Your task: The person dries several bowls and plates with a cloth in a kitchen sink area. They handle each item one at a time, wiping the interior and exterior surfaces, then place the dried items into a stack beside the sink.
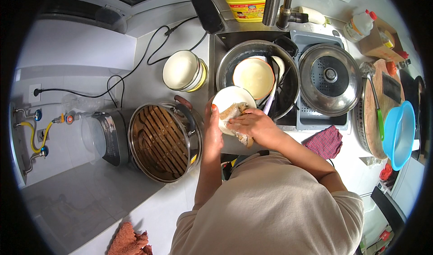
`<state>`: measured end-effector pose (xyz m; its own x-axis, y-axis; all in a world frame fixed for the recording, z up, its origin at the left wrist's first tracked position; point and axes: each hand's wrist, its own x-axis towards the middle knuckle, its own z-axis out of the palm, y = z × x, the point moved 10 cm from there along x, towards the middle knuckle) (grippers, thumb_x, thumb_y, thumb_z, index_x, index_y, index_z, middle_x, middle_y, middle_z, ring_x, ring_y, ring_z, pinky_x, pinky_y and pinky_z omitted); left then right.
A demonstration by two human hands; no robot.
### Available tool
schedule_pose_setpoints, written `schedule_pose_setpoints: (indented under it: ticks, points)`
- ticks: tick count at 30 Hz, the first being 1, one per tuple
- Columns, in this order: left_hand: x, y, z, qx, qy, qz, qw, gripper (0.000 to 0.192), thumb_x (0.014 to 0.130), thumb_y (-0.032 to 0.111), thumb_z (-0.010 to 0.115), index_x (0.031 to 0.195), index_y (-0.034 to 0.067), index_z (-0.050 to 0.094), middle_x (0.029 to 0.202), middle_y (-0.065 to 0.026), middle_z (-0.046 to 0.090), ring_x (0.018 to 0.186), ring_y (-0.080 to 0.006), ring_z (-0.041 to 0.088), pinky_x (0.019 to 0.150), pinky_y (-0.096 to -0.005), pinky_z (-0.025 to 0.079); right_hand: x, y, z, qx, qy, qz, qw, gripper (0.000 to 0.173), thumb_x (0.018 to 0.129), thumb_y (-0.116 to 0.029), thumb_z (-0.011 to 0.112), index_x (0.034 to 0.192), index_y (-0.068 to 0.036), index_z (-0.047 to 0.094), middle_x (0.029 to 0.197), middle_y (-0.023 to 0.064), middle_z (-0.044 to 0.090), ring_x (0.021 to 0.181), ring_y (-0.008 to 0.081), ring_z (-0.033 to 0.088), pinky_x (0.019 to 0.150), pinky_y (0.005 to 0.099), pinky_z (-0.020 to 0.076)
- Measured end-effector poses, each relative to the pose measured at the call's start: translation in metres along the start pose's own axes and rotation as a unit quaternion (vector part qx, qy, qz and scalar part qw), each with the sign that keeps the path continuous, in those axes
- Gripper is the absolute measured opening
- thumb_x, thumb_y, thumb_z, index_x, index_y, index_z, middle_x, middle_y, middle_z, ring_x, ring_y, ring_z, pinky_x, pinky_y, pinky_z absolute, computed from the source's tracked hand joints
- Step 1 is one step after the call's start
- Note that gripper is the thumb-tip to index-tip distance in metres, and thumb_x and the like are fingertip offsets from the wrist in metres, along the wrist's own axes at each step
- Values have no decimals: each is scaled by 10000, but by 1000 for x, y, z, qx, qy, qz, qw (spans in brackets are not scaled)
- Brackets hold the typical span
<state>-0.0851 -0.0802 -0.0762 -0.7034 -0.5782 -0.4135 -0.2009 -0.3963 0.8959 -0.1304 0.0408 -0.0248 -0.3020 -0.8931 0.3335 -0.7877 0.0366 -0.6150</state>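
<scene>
My left hand point(213, 133) holds a white bowl point(228, 98) by its left rim, tilted, over the front edge of the sink. My right hand point(252, 125) presses a soapy, tan cloth point(233, 112) into the bowl, and one end of the cloth hangs below the rim. Just behind, a large metal pot point(221, 65) in the sink holds an orange-rimmed bowl point(253, 77), a white spoon or ladle point(279, 67) and dark utensils that partly hide one another. Left of the sink, a stack of bowls point(181, 71) stands on the counter.
Right of the pot, a metal lid point(329, 101) lies on a grey drain basket point(301, 38). The faucet point(273, 5) and a yellow detergent jug point(247, 5) stand behind. A steamer pot point(199, 143) is at left; a checked cloth point(324, 141), cutting board point(375, 136) and blue basin point(399, 133) are at right.
</scene>
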Motion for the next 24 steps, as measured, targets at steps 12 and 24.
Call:
schedule_pose_setpoints:
  ticks: [12, 24]
  points:
    - [-3, 21, 6, 41, 16, 26, 999, 592, 984, 488, 468, 1377, 48, 426, 1345, -138, 472, 1231, -241, 473, 1029, -373, 373, 3, 3, -2, -28, -11, 1, 1000, 438, 778, -76, 587, 1197, -178, 662, 1230, 16, 650, 1173, 160, 582, 1077, 378, 340]
    - [-7, 18, 13, 31, 55, 88, 994, 534, 1009, 409, 452, 1401, 53, 389, 1347, -134, 452, 1212, -230, 470, 1013, -360, 388, 16, -9, 5, 106, 53, 71, 990, 652, 671, -95, 663, 1302, -5, 527, 1193, 178, 630, 1121, 322, 592, 967, 424, 437]
